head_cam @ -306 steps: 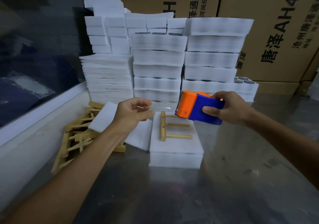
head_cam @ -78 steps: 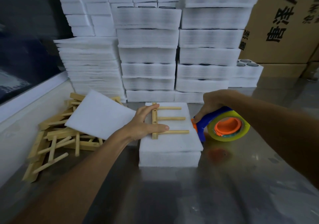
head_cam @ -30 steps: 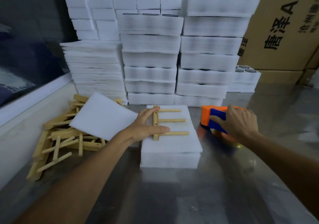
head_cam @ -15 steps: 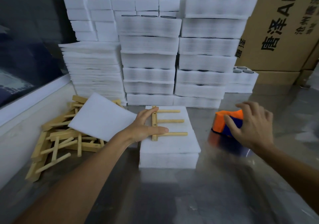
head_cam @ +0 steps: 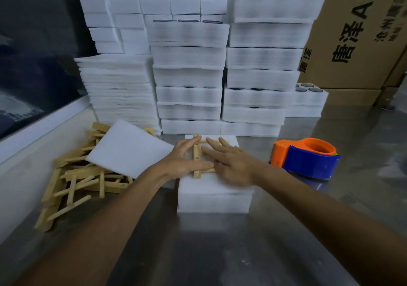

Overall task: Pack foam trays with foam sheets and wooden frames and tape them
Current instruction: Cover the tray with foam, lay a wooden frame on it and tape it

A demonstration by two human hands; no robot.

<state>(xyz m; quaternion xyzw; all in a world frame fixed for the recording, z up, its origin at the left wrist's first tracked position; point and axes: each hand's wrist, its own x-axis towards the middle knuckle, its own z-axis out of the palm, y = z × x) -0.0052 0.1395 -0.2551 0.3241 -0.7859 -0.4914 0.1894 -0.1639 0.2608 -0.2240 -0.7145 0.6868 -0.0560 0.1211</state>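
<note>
**Both hands flat on a wooden frame as a foam pack awaits its tape**

A person's left hand (head_cam: 185, 161) and right hand (head_cam: 229, 162) lie flat, fingers straight, on a wooden frame (head_cam: 196, 160) that sits on top of a foam tray (head_cam: 213, 195). Neither hand grasps anything. The left presses beside the frame's upright bar, its thumb across the lower rung; the right covers the rungs. The orange and blue tape dispenser (head_cam: 306, 158) stands on the steel table (head_cam: 220, 252), well to the right of the right hand and untouched. A loose foam sheet (head_cam: 127, 147) rests on a heap of spare frames (head_cam: 74, 182) just left of the left hand. Stacks of foam trays (head_cam: 220, 65) rise beyond the fingertips. The frame looks unsecured: should either palm lift or slide before tape goes on, it could skew or slip off, and heavy pressing might dent the soft foam.
</note>
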